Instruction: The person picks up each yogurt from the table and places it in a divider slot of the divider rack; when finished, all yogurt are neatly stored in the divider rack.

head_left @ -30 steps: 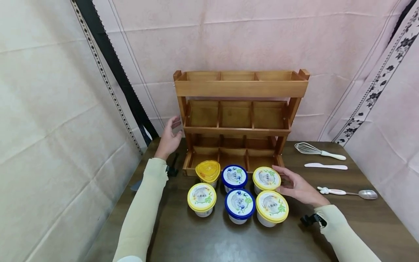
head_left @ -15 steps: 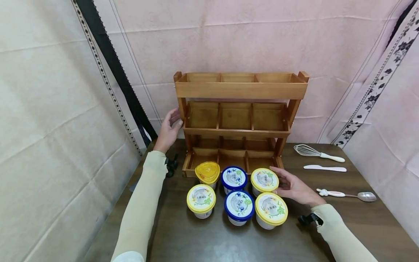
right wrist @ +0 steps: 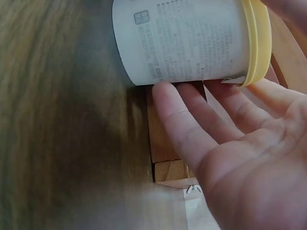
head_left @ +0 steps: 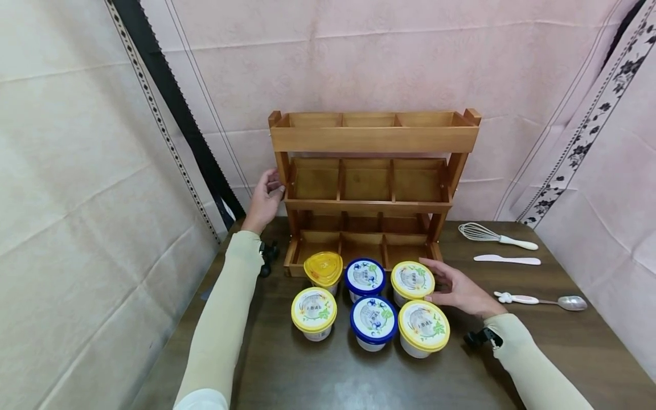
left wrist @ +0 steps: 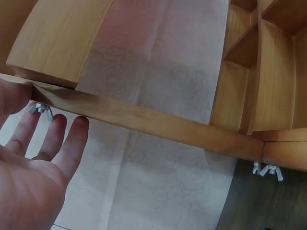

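A three-tier wooden rack [head_left: 371, 139] stands at the back, each tier split into compartments. At its left side, my left hand [head_left: 263, 202] has its thumb on the side post [left wrist: 144, 117], with loosely extended fingers beside a metal wing nut [left wrist: 41, 110]. In front of the rack, my right hand [head_left: 463, 290] holds the back right yellow-lidded tub [head_left: 412, 279] between thumb and fingers. The right wrist view shows the tub's printed white wall [right wrist: 182, 43] with fingertips against it. Nearby are two blue-lidded tubs [head_left: 374, 319] and more yellow-lidded tubs [head_left: 423, 324].
At the right of the dark table [head_left: 353, 381] lie a whisk [head_left: 494, 234], a white knife [head_left: 507, 259] and a spoon [head_left: 543, 300]. Another tub has a translucent yellow domed lid [head_left: 323, 267]. Pale cloth [head_left: 379, 62] hangs behind and on both sides.
My left hand has moved up and in against the rack's left post. My right hand keeps its place at the tub. The head view has shifted slightly.
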`<state>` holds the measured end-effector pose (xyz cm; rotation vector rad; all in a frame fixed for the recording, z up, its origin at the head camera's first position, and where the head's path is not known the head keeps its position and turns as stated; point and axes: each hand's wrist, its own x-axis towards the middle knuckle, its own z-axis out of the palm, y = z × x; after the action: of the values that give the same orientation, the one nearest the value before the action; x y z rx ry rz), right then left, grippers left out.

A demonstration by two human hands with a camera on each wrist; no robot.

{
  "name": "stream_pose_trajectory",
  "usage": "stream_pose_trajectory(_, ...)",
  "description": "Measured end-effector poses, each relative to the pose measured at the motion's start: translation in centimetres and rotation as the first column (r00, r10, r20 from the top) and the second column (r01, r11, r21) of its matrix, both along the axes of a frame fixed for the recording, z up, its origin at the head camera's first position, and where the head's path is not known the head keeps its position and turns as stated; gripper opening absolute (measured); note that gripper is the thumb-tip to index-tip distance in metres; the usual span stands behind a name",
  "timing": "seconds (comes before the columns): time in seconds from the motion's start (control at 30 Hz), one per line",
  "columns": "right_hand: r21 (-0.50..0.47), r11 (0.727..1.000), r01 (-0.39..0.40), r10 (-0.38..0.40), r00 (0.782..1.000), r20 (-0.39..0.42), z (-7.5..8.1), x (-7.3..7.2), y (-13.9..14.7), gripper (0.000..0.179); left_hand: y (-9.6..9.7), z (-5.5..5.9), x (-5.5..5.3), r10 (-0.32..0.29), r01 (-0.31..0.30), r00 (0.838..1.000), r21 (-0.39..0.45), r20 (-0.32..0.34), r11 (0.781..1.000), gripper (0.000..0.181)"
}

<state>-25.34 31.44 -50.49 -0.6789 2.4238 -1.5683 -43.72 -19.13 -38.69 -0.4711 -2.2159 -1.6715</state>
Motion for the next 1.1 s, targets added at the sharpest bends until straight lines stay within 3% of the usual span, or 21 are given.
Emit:
stream_pose_trajectory(0.27, 0.018, 1.0, 0.016, -0.016, 1.0, 0.002, 0.0, -0.4, 0.0, 0.086, 0.2, 0.1, 0.1, 0.056, -0.055, 0.996, 0.015, -0.066, 0.998, 0.047)
stream_pose_trajectory(0.6, -0.006, 0.998, 0.07, -0.07, 0.997, -0.038, 1.3, 0.1, 0.1, 0.077, 0.1, 0.2, 0.0, 0.035, -0.035, 0.999, 0.005, -0.039, 0.999, 0.048)
stream_pose_trajectory(0.9, -0.01, 0.992, 0.129, -0.13, 0.988, -0.085, 3.2, 0.0, 0.3, 0.076, 0.1, -0.1, -0.2, 0.031, -0.03, 0.997, 0.012, -0.072, 0.999, 0.049)
stream_pose_trajectory(1.1, -0.014, 0.98, 0.198, -0.198, 0.978, -0.071, 4.0, -0.5, 0.0, 0.077, 0.1, -0.3, -0.3, 0.031, -0.029, 0.996, 0.029, -0.082, 0.999, 0.051)
